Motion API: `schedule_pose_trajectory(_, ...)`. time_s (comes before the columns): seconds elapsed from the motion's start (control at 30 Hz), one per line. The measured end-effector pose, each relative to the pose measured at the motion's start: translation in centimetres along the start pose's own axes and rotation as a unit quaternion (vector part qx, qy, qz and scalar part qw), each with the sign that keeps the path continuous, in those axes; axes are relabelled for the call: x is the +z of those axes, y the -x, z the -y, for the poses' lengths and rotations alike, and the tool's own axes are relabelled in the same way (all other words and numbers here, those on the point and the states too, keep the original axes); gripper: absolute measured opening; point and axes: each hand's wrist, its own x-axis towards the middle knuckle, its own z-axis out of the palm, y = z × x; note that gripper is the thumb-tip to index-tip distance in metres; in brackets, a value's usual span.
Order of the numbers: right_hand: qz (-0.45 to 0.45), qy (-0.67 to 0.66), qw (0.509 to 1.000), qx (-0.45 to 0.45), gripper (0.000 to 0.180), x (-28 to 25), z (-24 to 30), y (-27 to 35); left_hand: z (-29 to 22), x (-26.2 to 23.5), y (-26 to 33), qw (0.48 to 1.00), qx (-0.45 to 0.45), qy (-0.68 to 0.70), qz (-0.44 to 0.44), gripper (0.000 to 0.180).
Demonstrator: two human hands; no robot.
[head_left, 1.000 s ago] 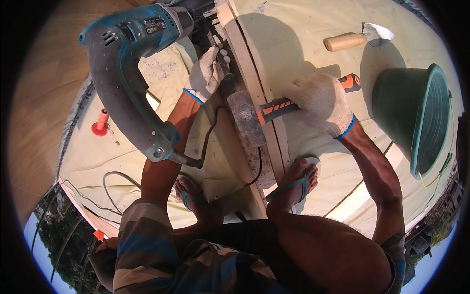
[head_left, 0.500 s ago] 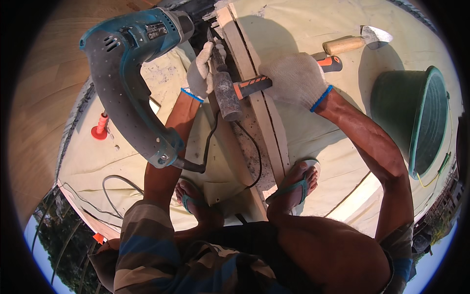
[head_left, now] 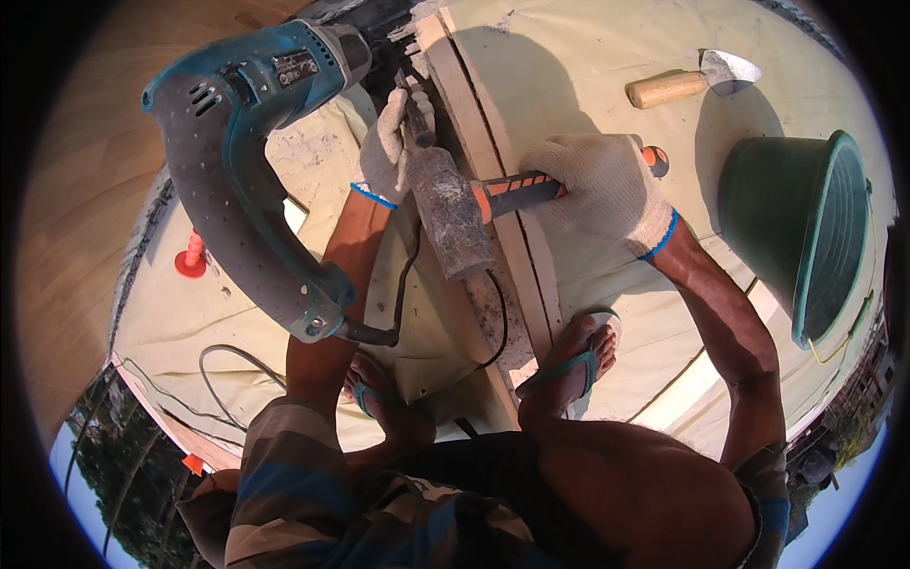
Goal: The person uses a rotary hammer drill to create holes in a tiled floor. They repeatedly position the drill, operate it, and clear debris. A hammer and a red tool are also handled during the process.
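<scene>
My left hand (head_left: 387, 152), in a pale knit glove with a blue cuff, is closed around a dark steel chisel (head_left: 417, 125), pointed into the gap beside the wooden boards. My right hand (head_left: 607, 194), gloved the same way, grips the black and orange handle of a club hammer (head_left: 451, 220). The hammer's dusty steel head is close to the chisel's near end; I cannot tell whether they touch. A teal and black rotary hammer drill (head_left: 242, 152) looms large at the left, partly covering my left forearm.
Long wooden boards (head_left: 493, 171) edge a narrow, rubble-strewn strip between my sandalled feet. A trowel (head_left: 668, 90) and a green bucket (head_left: 777, 199) stand out on the cream sheet (head_left: 626, 284) at right. The drill's black cable (head_left: 403, 294) loops near my feet. A red-handled tool (head_left: 191, 258) is at left.
My right hand has drawn the hammer back toward me and rightward, and its head looks larger. My left hand keeps hold of the chisel. The drill has shifted slightly left.
</scene>
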Motion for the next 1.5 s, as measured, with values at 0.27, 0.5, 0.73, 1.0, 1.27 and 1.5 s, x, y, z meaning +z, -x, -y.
schedule_pose_trajectory(0.27, 0.000, -0.025, 0.999, -0.029, 0.027, -1.4, 0.0, -0.1, -0.2, 0.5, -0.4, 1.000, 0.016, 0.010, 0.008, 0.031)
schedule_pose_trajectory(0.5, 0.009, 0.049, 0.998, -0.034, 0.022, -0.4, -0.4, -1.0, 0.1, 1.9, -1.3, 0.995, 0.086, -0.036, -0.035, 0.034)
schedule_pose_trajectory(0.73, -0.008, 0.021, 0.999, 0.041, 0.023, 0.9, -1.0, -2.6, -1.1, 5.3, -0.7, 0.998, -0.011, -0.061, 0.016, 0.039)
schedule_pose_trajectory(1.0, -0.057, -0.055, 0.997, -0.022, 0.030, 0.2, -1.2, -4.3, -0.7, 3.2, -3.3, 0.998, 0.033, -0.011, -0.043, 0.030)
schedule_pose_trajectory(1.27, -0.024, -0.057, 0.998, 0.033, 0.027, -1.9, 1.8, -2.7, -3.1, 0.7, -4.1, 0.974, -0.074, 0.213, 0.035, 0.032)
schedule_pose_trajectory(1.5, 0.043, -0.220, 0.955, 0.195, 0.028, -3.3, 3.2, -0.2, -4.2, 1.9, -3.3, 0.944, -0.142, 0.295, 0.025, 0.033)
